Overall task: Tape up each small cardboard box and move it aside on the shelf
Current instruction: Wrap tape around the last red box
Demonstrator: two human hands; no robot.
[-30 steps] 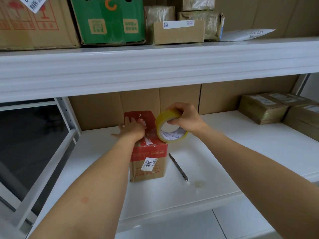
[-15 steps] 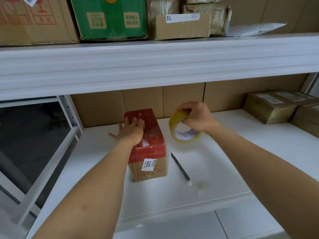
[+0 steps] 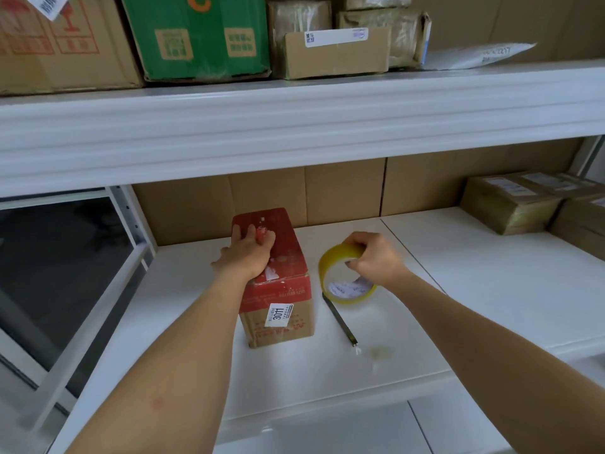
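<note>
A small cardboard box [image 3: 281,283] with a red top and a white "3011" label stands on the white shelf [image 3: 491,290], left of centre. My left hand [image 3: 248,253] lies flat on the box's top, fingers straight. To the right of the box, my right hand [image 3: 373,257] grips a roll of yellow packing tape [image 3: 343,280] by its upper rim, low over the shelf and apart from the box. A dark, thin box cutter [image 3: 340,319] lies on the shelf just below the roll.
Several taped brown parcels [image 3: 514,201] sit at the shelf's right end. The upper shelf [image 3: 294,116] overhangs, loaded with a green carton [image 3: 196,37] and brown boxes. Brown cardboard lines the back. A white frame post [image 3: 131,217] and an open gap lie to the left.
My right hand has carried the tape roll off the box's top, rightward and down toward the shelf. My left hand has stayed flat on the box.
</note>
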